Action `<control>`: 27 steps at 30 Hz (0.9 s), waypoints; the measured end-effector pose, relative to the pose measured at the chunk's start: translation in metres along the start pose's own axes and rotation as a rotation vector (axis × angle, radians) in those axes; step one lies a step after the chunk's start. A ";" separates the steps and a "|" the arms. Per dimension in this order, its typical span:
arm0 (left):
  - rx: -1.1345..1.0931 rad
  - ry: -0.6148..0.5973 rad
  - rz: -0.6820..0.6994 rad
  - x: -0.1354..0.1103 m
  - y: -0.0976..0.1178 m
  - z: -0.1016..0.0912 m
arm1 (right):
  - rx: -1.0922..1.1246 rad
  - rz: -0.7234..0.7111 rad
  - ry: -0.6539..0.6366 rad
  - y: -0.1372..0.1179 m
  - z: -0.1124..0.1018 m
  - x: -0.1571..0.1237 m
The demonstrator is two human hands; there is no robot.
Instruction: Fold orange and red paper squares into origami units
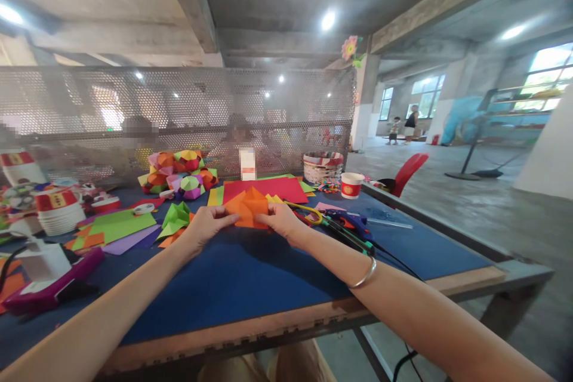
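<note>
Item: orange paper [247, 208], one piece, partly folded.

Handling: It is judged very light, thin and limp where single, and stiffer along its creases and where layers are doubled. It is easily creased or torn if pulled hard, and not slippery against dry fingers. Hold is best taken at the outer edges and corners, by fingertip pinch, so that the raised middle fold is not crushed.

Appearance: Bright orange with a matt surface. A peaked ridge is raised at the centre, with flatter flaps spread to either side and sharp crease lines visible.

Location: It is held just above, or resting on, the blue table [250, 286], near its middle, in front of a red sheet [277, 190].

Grip: The left hand [206, 225] is closed by its fingertips on the left edge of the paper. The right hand [283, 222] is closed likewise on the right edge. Both grips are clamped on the same piece.

Adjacent: A green folded piece [175, 218] is noted just left of the left hand. Scissors [308, 215] are noted just right of the right hand. A paper cup [351, 185] is noted farther back.
</note>
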State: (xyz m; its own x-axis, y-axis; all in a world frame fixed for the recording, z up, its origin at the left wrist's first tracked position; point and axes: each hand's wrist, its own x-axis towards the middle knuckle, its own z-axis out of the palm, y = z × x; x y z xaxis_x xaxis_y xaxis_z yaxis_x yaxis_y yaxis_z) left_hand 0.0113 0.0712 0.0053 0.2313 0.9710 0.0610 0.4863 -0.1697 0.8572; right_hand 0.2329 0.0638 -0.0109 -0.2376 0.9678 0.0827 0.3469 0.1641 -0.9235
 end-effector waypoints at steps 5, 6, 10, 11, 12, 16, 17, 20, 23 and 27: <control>0.015 0.035 0.063 -0.002 0.000 0.001 | 0.010 -0.035 -0.002 -0.003 0.002 -0.005; 0.011 0.039 0.072 -0.002 -0.001 0.001 | 0.011 -0.042 -0.004 -0.004 0.002 -0.005; -0.025 0.046 0.109 -0.001 -0.002 0.002 | 0.015 -0.075 -0.015 -0.004 0.005 -0.004; -0.039 0.045 0.118 -0.001 -0.003 0.002 | 0.014 -0.083 -0.015 -0.004 0.005 -0.004; -0.053 0.046 0.124 0.000 -0.004 0.002 | 0.011 -0.089 -0.015 -0.003 0.005 -0.004; -0.101 0.050 0.130 0.002 -0.005 0.002 | -0.010 -0.099 -0.020 -0.002 0.006 -0.004; -0.112 0.049 0.133 0.002 -0.005 0.002 | -0.014 -0.100 -0.021 -0.002 0.006 -0.004; -0.139 0.051 0.147 0.002 -0.005 0.002 | -0.019 -0.103 -0.018 -0.004 0.007 -0.006; -0.151 0.053 0.140 0.001 -0.005 0.003 | -0.017 -0.106 -0.020 -0.006 0.007 -0.008; -0.167 0.054 0.130 0.000 -0.005 0.003 | -0.014 -0.114 -0.032 -0.007 0.007 -0.009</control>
State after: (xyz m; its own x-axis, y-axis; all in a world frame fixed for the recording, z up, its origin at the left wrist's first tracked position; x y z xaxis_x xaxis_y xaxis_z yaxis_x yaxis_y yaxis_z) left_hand 0.0115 0.0718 -0.0006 0.2349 0.9512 0.2001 0.3081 -0.2681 0.9128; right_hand 0.2260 0.0528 -0.0084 -0.3052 0.9362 0.1741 0.3283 0.2751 -0.9036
